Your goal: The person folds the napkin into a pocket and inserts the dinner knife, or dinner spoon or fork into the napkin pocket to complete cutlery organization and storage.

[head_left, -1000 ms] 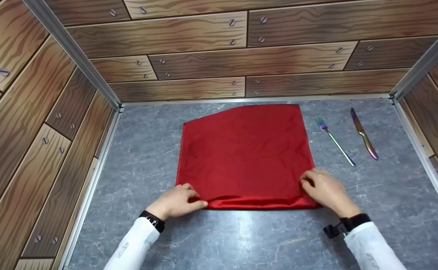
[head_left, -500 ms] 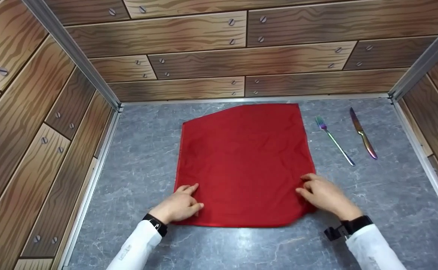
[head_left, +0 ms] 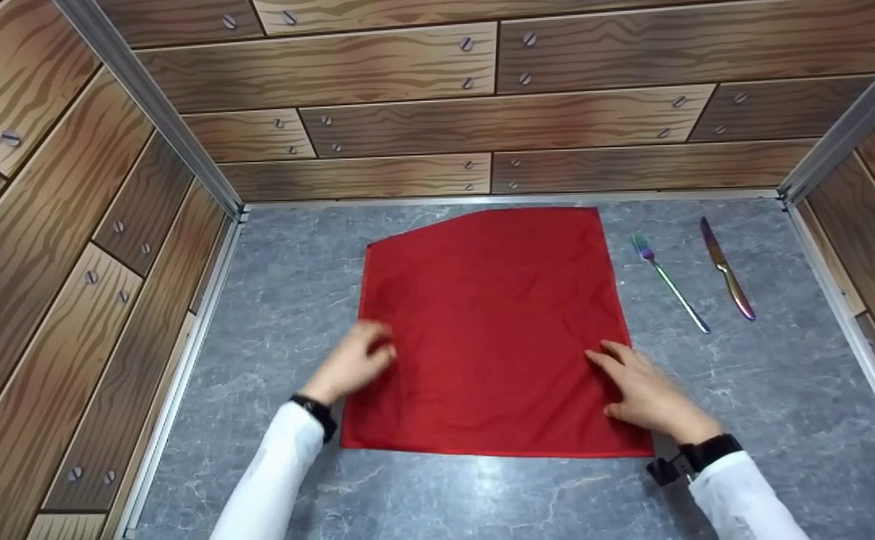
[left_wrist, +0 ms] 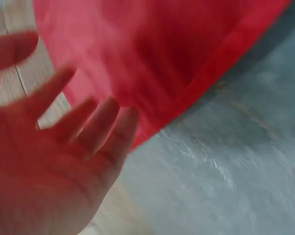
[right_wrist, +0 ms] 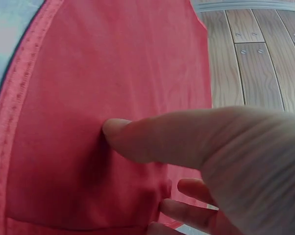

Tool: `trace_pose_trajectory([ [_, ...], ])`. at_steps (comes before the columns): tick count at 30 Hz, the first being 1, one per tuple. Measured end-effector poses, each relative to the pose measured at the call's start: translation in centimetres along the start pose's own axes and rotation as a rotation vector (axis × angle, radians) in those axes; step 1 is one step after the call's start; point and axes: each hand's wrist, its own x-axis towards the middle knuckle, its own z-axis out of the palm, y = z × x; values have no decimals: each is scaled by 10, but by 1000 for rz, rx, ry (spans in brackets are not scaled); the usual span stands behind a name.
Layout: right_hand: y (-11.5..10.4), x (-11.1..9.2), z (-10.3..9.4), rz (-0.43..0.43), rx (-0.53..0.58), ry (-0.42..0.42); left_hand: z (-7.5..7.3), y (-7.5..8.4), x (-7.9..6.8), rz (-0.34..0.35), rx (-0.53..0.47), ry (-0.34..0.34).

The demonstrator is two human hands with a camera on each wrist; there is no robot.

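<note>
Left wall (head_left: pixel 107 217): wood-plank print, bounding the grey marbled counter (head_left: pixel 280 300).

Left hand (head_left: pixel 351 364), white sleeve, black wristband: released, fingers loosely bent and parted, nothing between them. Blurred; lies over the cloth's left border, and contact cannot be told. Position suits tending that edge.

Red cloth (head_left: pixel 490 322), hemmed: laid on the counter between the hands, near edge straight and parallel to the person, presumably for an even reach from both sides. Far left edge runs on a slant; whether that corner is tucked under cannot be told. Soft creases towards the right hand.

Right hand (head_left: pixel 647 394), matching sleeve and band: not grasping; fingers and thumb spread well apart over the cloth's right border. Thumb tip appears to rest on the fabric, probably steadying it.

Fork (head_left: pixel 669 281), iridescent: right of the cloth, apart from it, tines away from the person.

Knife (head_left: pixel 727 266), iridescent: beyond the fork, not touching, blade away; both seemingly kept aside to leave the cloth room.
</note>
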Motion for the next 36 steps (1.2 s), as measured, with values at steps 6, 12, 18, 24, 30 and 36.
trace_pose_trajectory([
  [6,0,3,-2,8,-10,-29,-22,-4,57,-268,-416,231],
  [12,2,4,-4,11,-26,-6,-37,-2,100,-416,-400,281],
  [18,-4,20,1,1,-45,125,-39,-7,120,-501,-418,268],
  [24,-24,49,14,-79,-90,175,-34,-12,125,-552,-389,227],
  [30,-50,72,23,-92,-104,65,-35,-8,126,-548,-576,203],
  [36,-58,76,30,-106,-141,17,-29,-1,125,-536,-638,210],
])
